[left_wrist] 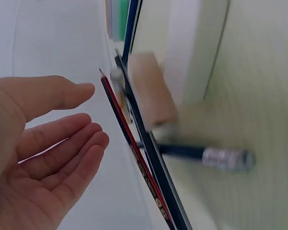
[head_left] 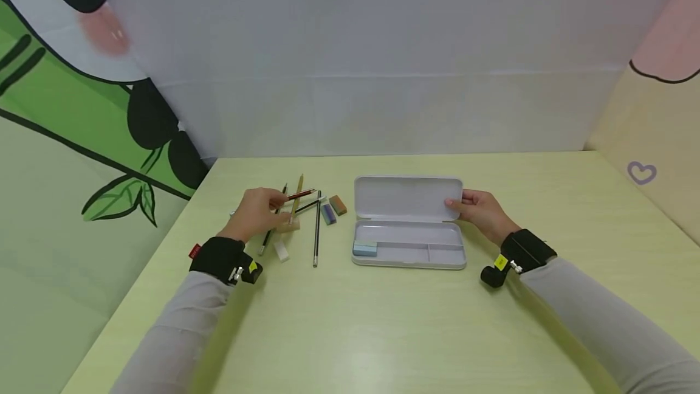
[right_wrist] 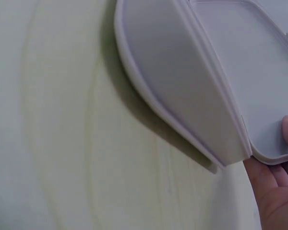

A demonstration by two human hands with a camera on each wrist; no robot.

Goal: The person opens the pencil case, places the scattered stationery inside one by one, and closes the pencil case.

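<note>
My left hand (head_left: 259,214) hovers over a pile of pencils and erasers. In the left wrist view its thumb and fingers stand apart, beside a red-and-black pencil (left_wrist: 127,127) with nothing between them. A tan eraser (left_wrist: 151,91), a white eraser (head_left: 281,251), a yellow pencil (head_left: 299,185) and several dark pencils lie about it. To the right, a white pencil case (head_left: 408,264) lies with its lid raised. My right hand (head_left: 483,214) pinches the lid (right_wrist: 249,67) at its right edge, thumb on the inner face and fingers behind.
Inside the case, a light blue eraser (head_left: 364,249) sits in the front left compartment. Between pile and case lie an orange-brown eraser (head_left: 338,205) and a purple-blue eraser (head_left: 328,214). A dark pencil (head_left: 316,233) points toward the front. A white sheet (head_left: 383,114) hangs behind the table.
</note>
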